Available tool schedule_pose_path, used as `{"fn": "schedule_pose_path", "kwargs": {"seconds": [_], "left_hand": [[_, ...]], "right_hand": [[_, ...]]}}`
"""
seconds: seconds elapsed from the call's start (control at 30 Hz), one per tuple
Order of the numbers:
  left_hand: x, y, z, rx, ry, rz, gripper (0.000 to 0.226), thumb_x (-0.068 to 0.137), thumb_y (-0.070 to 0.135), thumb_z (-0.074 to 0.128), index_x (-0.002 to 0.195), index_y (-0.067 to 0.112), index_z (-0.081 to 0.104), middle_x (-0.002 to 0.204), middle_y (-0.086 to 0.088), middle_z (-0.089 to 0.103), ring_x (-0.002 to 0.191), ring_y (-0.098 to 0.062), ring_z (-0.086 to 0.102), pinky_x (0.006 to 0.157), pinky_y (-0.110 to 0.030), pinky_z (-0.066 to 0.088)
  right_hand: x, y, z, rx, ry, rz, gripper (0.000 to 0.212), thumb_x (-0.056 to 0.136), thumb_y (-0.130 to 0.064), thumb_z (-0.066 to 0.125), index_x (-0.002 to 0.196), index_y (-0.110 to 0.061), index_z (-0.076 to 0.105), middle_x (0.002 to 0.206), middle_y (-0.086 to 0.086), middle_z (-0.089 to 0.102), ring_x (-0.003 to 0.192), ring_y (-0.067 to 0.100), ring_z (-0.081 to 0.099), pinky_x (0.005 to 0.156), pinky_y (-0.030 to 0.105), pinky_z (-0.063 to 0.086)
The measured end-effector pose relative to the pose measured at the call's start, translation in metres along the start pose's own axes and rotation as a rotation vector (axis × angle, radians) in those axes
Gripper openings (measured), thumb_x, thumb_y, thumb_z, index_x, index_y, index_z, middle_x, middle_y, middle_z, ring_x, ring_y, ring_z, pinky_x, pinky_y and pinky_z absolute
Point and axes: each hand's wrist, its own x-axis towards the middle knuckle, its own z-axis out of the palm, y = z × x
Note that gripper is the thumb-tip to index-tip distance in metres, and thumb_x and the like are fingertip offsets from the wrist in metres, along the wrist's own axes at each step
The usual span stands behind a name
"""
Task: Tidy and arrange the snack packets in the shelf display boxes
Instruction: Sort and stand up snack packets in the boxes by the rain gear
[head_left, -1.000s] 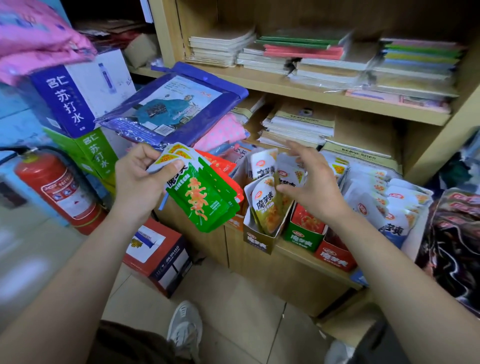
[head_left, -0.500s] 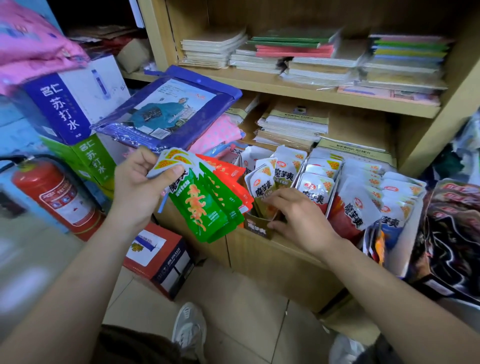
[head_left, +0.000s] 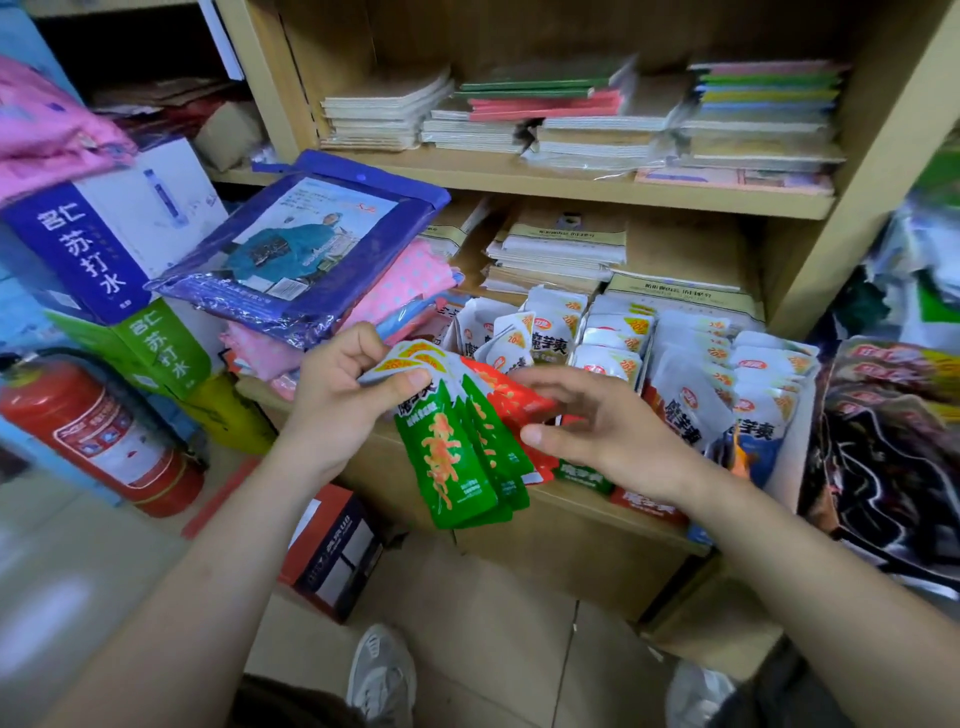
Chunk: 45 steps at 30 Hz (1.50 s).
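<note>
My left hand (head_left: 337, 410) grips a fan of green snack packets (head_left: 452, 462) and red snack packets (head_left: 511, 397) by their top edges, in front of the lower shelf. My right hand (head_left: 602, 431) is at the right edge of the fan. Its fingers lie over the red packets, its thumb is below them, and it holds nothing. Behind the hands, display boxes (head_left: 582, 475) stand on the shelf edge, filled with upright white packets (head_left: 550, 332). More white packets (head_left: 753, 395) lie in overlapping rows to the right.
A blue raincoat pack (head_left: 306, 244) leans over pink cloth at the shelf's left. Notebooks (head_left: 571, 114) fill the upper shelf. Dark packets (head_left: 893, 457) hang at the right. A fire extinguisher (head_left: 98, 436), drink cartons (head_left: 104, 244) and a floor box (head_left: 332, 545) stand at the left.
My right hand has left the small display box, which it was pressing packets into, and moved left and up to the red packets in the fan. My left hand still holds the fan.
</note>
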Motion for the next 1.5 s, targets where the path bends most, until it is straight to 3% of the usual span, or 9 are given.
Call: {"fn": "schedule_pose_path", "kwargs": {"seconds": [0.13,0.3,0.57,0.73,0.87,0.97,1.1,1.2,1.5], "left_hand": [[0.006,-0.005,0.024,-0.003,-0.032,-0.015,0.036,0.076,-0.006,0.078,0.066,0.021,0.056,0.067,0.008,0.072,0.06,-0.002,0.064,0.056,-0.015,0.049],[0.017,-0.009,0.043,0.009,-0.053,0.013,0.028,0.073,0.007,0.083,0.067,0.027,0.064,0.075,0.005,0.074,0.067,-0.007,0.065,0.062,-0.02,0.052],[0.038,-0.023,0.069,0.118,-0.059,0.064,0.032,0.081,-0.004,0.077,0.075,0.025,0.065,0.075,0.013,0.073,0.069,0.0,0.064,0.067,-0.017,0.05],[0.047,-0.034,0.066,0.159,0.02,0.028,0.021,0.083,-0.005,0.076,0.08,0.011,0.063,0.071,0.016,0.072,0.065,0.002,0.062,0.063,-0.015,0.048],[0.047,-0.041,0.065,0.129,0.083,-0.012,0.021,0.079,0.01,0.081,0.076,0.024,0.066,0.075,0.007,0.073,0.069,-0.009,0.063,0.064,-0.024,0.052],[0.042,-0.042,0.068,0.056,0.133,-0.038,0.013,0.077,0.017,0.078,0.078,0.023,0.067,0.083,-0.001,0.074,0.077,-0.015,0.067,0.072,-0.032,0.054],[0.035,-0.04,0.075,-0.012,0.18,-0.084,0.017,0.079,0.013,0.08,0.077,0.022,0.066,0.085,-0.013,0.073,0.062,-0.01,0.066,0.056,-0.023,0.053],[0.03,-0.04,0.082,-0.017,0.191,-0.119,0.018,0.082,0.006,0.08,0.08,0.019,0.067,0.086,-0.006,0.077,0.077,-0.017,0.072,0.07,-0.034,0.059],[0.035,-0.026,0.091,-0.048,0.251,-0.125,0.016,0.084,0.01,0.079,0.08,0.021,0.068,0.087,-0.004,0.077,0.081,-0.021,0.071,0.082,-0.048,0.058]], "right_hand": [[0.001,0.007,-0.013,-0.078,0.072,-0.053,0.021,0.087,-0.005,0.075,0.108,-0.009,0.074,0.099,0.004,0.077,0.094,0.025,0.073,0.09,0.044,0.057],[0.003,0.014,-0.03,-0.246,0.14,-0.065,0.004,0.088,-0.011,0.076,0.09,-0.014,0.074,0.084,0.003,0.075,0.081,0.027,0.071,0.077,0.049,0.058],[0.015,0.022,-0.063,-0.526,0.413,-0.025,0.019,0.088,-0.009,0.074,0.103,-0.021,0.074,0.088,-0.008,0.073,0.082,0.003,0.067,0.075,0.01,0.047],[0.008,0.015,-0.068,-0.433,0.508,-0.039,0.025,0.085,-0.02,0.078,0.11,-0.019,0.071,0.097,-0.005,0.069,0.084,0.011,0.065,0.073,0.022,0.05],[-0.014,0.007,-0.036,-0.578,0.237,0.07,0.073,0.069,-0.059,0.082,0.13,-0.027,0.061,0.12,-0.013,0.064,0.102,0.0,0.06,0.085,0.013,0.044],[-0.012,0.012,-0.021,-0.649,0.282,0.038,0.085,0.064,-0.061,0.085,0.135,-0.022,0.057,0.127,-0.006,0.059,0.114,0.01,0.057,0.094,0.023,0.044],[-0.008,0.017,-0.012,-0.634,0.35,0.056,0.074,0.065,-0.048,0.09,0.124,-0.022,0.056,0.118,-0.006,0.058,0.104,0.013,0.056,0.086,0.028,0.046],[-0.005,0.022,-0.013,-0.548,0.381,0.131,0.057,0.066,-0.033,0.092,0.107,-0.024,0.054,0.097,-0.011,0.057,0.087,0.01,0.053,0.066,0.016,0.037],[0.01,0.019,-0.045,-0.397,0.348,0.134,0.033,0.073,-0.024,0.09,0.092,-0.022,0.063,0.084,-0.017,0.059,0.071,-0.005,0.052,0.065,0.017,0.038]]}}
